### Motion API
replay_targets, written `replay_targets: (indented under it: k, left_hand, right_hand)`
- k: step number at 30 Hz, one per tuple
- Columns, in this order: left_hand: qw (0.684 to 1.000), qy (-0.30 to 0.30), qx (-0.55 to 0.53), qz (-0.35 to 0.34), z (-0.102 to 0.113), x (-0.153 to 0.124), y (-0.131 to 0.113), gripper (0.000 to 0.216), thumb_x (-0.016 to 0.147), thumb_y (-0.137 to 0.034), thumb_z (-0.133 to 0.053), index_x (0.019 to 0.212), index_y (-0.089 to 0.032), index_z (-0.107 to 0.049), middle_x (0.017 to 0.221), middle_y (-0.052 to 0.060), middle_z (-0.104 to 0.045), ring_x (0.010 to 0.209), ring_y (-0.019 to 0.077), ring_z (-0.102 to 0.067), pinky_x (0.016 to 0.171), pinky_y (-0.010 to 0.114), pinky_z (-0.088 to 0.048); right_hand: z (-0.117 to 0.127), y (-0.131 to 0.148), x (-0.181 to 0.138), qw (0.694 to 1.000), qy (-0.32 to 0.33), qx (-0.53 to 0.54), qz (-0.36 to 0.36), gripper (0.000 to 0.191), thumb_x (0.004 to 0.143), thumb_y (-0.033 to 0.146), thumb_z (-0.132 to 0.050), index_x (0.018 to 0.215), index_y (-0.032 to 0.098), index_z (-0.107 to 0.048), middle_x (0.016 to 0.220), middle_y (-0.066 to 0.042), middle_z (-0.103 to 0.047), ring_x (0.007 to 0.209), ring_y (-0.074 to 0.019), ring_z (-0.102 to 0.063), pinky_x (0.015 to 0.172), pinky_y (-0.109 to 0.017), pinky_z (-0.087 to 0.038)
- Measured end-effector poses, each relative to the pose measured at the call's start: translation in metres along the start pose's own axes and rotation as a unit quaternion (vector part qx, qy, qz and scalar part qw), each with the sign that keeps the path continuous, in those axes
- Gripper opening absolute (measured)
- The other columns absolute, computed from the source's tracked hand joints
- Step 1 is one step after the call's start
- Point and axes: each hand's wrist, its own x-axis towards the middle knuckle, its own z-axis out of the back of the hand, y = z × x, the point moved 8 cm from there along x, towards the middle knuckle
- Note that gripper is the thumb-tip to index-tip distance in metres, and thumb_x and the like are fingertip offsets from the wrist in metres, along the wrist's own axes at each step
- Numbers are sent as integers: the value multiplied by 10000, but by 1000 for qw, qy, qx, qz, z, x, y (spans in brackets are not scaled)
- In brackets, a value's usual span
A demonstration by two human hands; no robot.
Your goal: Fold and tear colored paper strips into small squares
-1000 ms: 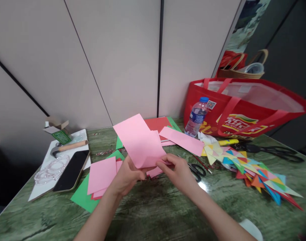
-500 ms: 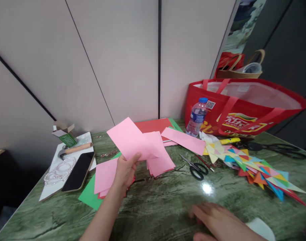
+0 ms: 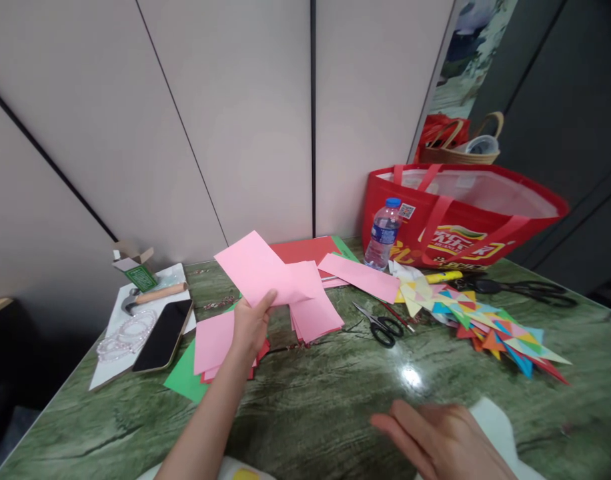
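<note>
Your left hand [image 3: 250,325] pinches pink paper [image 3: 253,267] between thumb and fingers above the green table [image 3: 305,407]; your right hand's [image 3: 440,437] fingers blur, their grip unclear.

Your one camera rides on your head, looking forward and down across the counter [image 3: 310,400] to its far edge, where the wall panels [image 3: 250,133] rise and fill much of the upper view. It is close and wide, taking in the counter's left edge; your right grip [image 3: 443,437] sits nearer the lens than your left grip [image 3: 251,325].
</note>
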Motion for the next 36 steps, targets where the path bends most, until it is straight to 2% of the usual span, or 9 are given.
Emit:
replay_targets:
  k: [8,11,14,17,19,21,25,31,36]
  left_hand:
    - [1000,2,-11,-21,6,8,-10,342,570,-121,-747,892,-119,-632,867,73,-709,761,162,-653,667,260,-524]
    - [1000,0,-9,-22,7,8,-10,368,567,-121,-751,912,-121,-625,856,73,-710,770,165,-652,677,263,-520]
    - [1000,-2,-4,-24,9,8,-10,375,578,-129,-748,931,-122,-620,867,72,-708,786,162,-648,714,268,-511]
    - [1000,-13,1,-24,14,8,-10,356,585,-128,-745,919,-117,-624,866,70,-707,783,155,-646,728,264,-506]
    - [999,-28,3,-22,18,8,-9,351,578,-135,-750,907,-112,-628,873,72,-706,786,160,-645,728,269,-506]
    - [999,-44,9,-16,20,6,-6,356,568,-151,-758,897,-105,-632,887,78,-703,791,168,-644,727,276,-507]
    - [999,-28,36,20,6,-5,12,437,551,-176,-771,954,-94,-623,918,102,-697,813,200,-641,748,316,-500]
    - [995,22,71,64,-13,-23,29,466,499,-185,-794,923,-89,-628,916,118,-694,840,228,-628,758,321,-491]
    - [991,78,66,85,-21,-26,30,494,468,-82,-794,929,-119,-621,901,95,-697,827,212,-630,720,291,-503]
  right_hand:
    - [-79,-51,46,962,217,-70,-151,285,847,295,-481,649,175,-647,607,-93,-692,560,-226,-654,442,-240,-288]
    - [-63,-40,98,974,165,-23,-156,300,860,295,-436,693,177,-657,627,-96,-688,576,-218,-643,474,-246,-319]
    - [-35,-14,146,982,24,125,-137,321,866,318,-415,645,186,-606,583,-37,-641,554,-159,-590,508,-235,-342]
    - [-27,-22,153,925,-154,290,-189,319,885,328,-367,669,176,-544,577,-1,-561,549,-116,-525,561,-224,-388]
    - [-42,-41,138,867,-219,384,-229,226,859,331,-410,734,184,-527,670,-8,-551,617,-120,-527,565,-222,-419]
    - [-69,-58,124,818,-198,480,-248,199,754,370,-562,847,200,-518,822,-35,-545,769,-159,-547,569,-237,-463]
    - [-107,-73,113,722,-92,630,-272,469,612,342,-707,1001,231,-468,1103,-77,-511,952,-216,-560,656,-299,-504]
    - [-113,-75,113,734,-64,603,-307,321,584,307,-735,828,172,-575,881,-62,-620,852,-219,-576,765,-345,-458]
    - [-117,-76,109,687,-82,642,-329,339,635,283,-701,904,174,-527,816,-44,-638,775,-190,-592,701,-308,-471]
